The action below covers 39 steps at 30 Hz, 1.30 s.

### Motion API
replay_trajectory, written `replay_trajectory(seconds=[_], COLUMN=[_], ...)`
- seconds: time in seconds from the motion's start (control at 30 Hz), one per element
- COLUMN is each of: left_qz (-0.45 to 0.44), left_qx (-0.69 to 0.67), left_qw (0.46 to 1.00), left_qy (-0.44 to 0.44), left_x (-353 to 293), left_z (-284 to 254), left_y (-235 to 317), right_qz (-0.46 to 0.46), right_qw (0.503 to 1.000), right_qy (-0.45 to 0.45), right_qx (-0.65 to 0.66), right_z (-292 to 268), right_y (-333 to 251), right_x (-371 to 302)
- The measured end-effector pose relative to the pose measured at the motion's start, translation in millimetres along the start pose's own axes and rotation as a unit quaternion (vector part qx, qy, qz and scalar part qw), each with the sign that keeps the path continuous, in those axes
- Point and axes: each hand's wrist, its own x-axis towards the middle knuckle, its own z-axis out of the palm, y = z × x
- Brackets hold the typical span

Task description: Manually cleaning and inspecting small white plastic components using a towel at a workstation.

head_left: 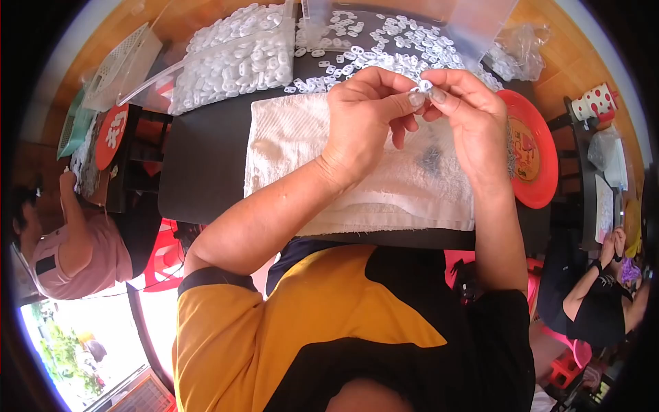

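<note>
pinching a small white piece [425,86] between them, the person's left hand [364,113] and right hand [476,110] meet over the far edge of the towel [285,147]. both grips are drawn in tight, thumb against finger, on that piece; what the curled fingers hide cannot be told. loose white pieces [439,48] lie beyond the towel, a clear box [154,81] of more stands beyond its left side, and a red plate [547,147] sits to its right.

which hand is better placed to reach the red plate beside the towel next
Probably the right hand: it's nearer the red plate, while the left hand is farther off, over the towel. Both hold a small white piece.
</note>
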Motion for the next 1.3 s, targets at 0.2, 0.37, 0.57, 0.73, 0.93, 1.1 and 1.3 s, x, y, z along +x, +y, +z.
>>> replay_trajectory(seconds=[0.2,0.37,0.57,0.73,0.93,1.1,1.3], left_qz=[-0.001,0.062,0.107,0.117,0.152,0.173,0.168], left_qx=[-0.007,0.048,0.085,0.135,0.151,0.152,0.180], left_qw=[1.000,0.996,0.989,0.981,0.973,0.968,0.962], left_qy=[0.004,-0.034,-0.054,-0.075,-0.084,-0.097,-0.120], left_x=[-1,-3,-5,0,1,1,5], left_z=[3,3,3,-1,-2,-2,-10], left_y=[0,1,0,-3,-4,-2,-3], right_qz=[0.007,0.011,0.045,0.054,0.067,0.070,0.060], right_qw=[0.999,0.999,0.998,0.997,0.996,0.997,0.997], right_qy=[-0.017,-0.018,-0.039,-0.050,-0.055,-0.033,-0.046], right_qx=[0.039,0.046,0.036,0.018,0.007,0.010,0.001], right_z=[-2,-3,-7,-10,-9,-5,-6], right_y=[-2,-4,-10,-11,-11,-11,-11], right_x=[-1,-1,-1,-1,-2,-3,-4])
